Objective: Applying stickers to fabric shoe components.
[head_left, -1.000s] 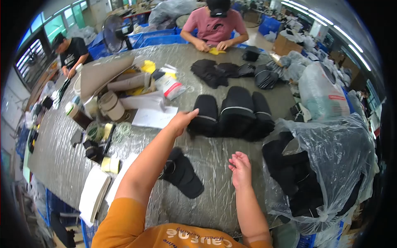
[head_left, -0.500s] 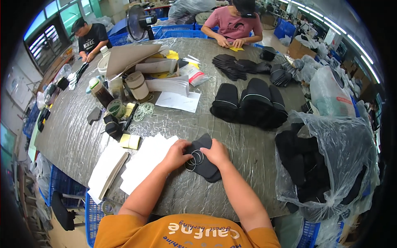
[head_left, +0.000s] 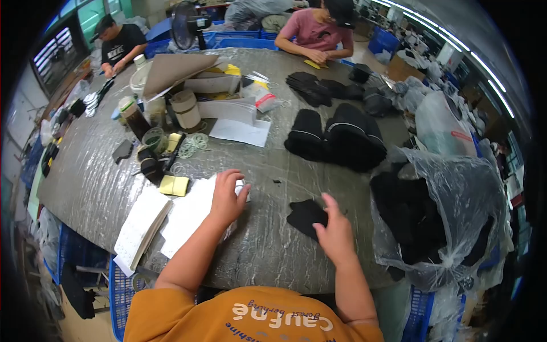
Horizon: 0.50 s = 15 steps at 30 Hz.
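A small stack of black fabric pieces (head_left: 304, 218) lies on the table in front of me. Over its right edge is my right hand (head_left: 337, 233), thumb and forefinger spread apart; whether the fingertips touch the fabric I cannot tell. Farther left, my left hand (head_left: 229, 198) hovers at or rests on the right side of some white paper sheets (head_left: 191, 212), its fingers parted and nothing visible held in them. A tiny dark scrap (head_left: 277, 182) sits between the two hands, a little beyond them.
Banded black bundles (head_left: 353, 137) stand at the far right; a clear plastic bag (head_left: 456, 176) of black pieces is nearer. Bottles (head_left: 134, 117), a green-white cord coil (head_left: 194, 145) and a yellow pad (head_left: 174, 185) lie left. Two people work across the table, near a fan (head_left: 185, 27).
My hands have drawn apart, the left onto the white sheets, the right rightward with the black pieces. The pale elastic bands that lay on the pieces no longer show. My view shifted slightly.
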Motion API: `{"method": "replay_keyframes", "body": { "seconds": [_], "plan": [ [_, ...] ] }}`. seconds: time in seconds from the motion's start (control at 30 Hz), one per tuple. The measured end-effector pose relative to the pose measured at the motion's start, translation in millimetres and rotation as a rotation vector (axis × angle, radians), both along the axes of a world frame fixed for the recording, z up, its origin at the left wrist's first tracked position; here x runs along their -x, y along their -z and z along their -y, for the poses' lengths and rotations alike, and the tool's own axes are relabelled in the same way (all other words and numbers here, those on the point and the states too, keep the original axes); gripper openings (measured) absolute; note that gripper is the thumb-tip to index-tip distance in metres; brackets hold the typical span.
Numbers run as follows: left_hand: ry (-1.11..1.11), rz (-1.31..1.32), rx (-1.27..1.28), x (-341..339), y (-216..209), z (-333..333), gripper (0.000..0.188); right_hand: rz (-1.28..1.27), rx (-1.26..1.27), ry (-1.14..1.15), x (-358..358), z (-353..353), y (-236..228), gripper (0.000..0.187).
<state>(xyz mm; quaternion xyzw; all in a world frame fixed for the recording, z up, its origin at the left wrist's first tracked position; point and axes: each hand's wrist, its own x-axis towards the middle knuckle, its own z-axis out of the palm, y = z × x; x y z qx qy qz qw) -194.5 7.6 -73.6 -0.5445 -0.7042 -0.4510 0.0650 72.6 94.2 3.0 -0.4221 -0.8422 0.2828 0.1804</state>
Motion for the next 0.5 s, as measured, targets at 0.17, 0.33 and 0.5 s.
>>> {"method": "replay_keyframes", "body": {
  "seconds": [0.17,0.33,0.5],
  "plan": [
    [0.649,0.506,0.247,-68,15,-11,0.078,0.163,-0.050,-0.005,-10,15,30,0.076],
    [0.902,0.591,0.140,-125,31,-31,0.079,0.229,-0.165,0.147,-27,20,33,0.069],
    [0.694,0.542,0.363,-120,18,-28,0.057,0.134,-0.229,0.108,-39,14,40,0.065]
  ]
}}
